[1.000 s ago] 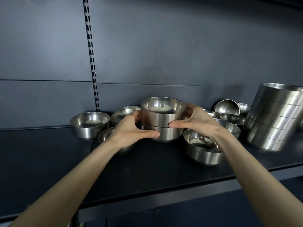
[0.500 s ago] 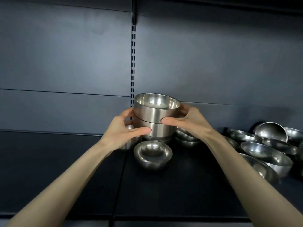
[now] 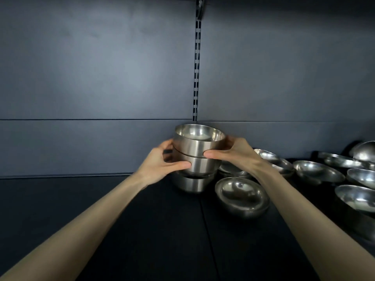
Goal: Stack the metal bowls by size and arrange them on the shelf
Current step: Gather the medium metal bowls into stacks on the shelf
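I hold a stack of two nested metal bowls (image 3: 199,148) between both hands near the back of the dark shelf (image 3: 142,230). My left hand (image 3: 160,162) grips the stack's left side, thumb across the front of the lower bowl. On the right side my right hand (image 3: 233,153) grips it, thumb on the seam between the two bowls. Directly beneath the stack a third metal bowl (image 3: 192,182) of similar size stands on the shelf; whether the stack touches it I cannot tell.
A shallower bowl (image 3: 242,196) sits just right of the stack. Several more loose bowls (image 3: 318,174) crowd the shelf's right side. A slotted upright (image 3: 196,67) runs up the dark back panel.
I carried the two-bowl stack leftward from among the loose bowls; it is now above the single bowl that stood at the left. The tall pile of large bowls is out of view.
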Motion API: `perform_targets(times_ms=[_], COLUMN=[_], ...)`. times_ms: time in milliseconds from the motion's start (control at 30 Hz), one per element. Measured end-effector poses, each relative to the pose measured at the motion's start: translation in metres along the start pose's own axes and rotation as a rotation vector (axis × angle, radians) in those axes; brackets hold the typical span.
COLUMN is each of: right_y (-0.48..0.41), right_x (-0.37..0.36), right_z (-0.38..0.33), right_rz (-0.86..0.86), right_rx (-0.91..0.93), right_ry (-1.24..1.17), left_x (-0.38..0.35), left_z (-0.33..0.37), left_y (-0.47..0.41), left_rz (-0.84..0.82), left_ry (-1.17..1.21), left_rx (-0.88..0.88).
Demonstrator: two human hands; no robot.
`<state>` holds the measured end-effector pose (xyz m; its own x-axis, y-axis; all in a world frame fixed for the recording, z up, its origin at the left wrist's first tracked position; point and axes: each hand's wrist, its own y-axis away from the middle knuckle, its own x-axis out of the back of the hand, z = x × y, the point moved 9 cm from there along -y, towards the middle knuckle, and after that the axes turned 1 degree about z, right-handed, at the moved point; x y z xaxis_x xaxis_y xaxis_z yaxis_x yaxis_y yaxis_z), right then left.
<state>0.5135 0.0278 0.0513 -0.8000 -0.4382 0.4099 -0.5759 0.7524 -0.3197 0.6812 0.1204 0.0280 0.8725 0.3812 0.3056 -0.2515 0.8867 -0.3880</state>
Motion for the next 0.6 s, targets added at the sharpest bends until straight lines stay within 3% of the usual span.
perform_targets(times_ms=[600], right_y=[-0.010], right_x=[-0.017], right_z=[0.029], right_rz=[0.022], right_rx=[-0.067], right_ry=[0.063], left_x=[0.001], left_z=[-0.047], left_y=[-0.012], left_rz=[-0.026], left_ry=[0.056], left_rx=[0.035])
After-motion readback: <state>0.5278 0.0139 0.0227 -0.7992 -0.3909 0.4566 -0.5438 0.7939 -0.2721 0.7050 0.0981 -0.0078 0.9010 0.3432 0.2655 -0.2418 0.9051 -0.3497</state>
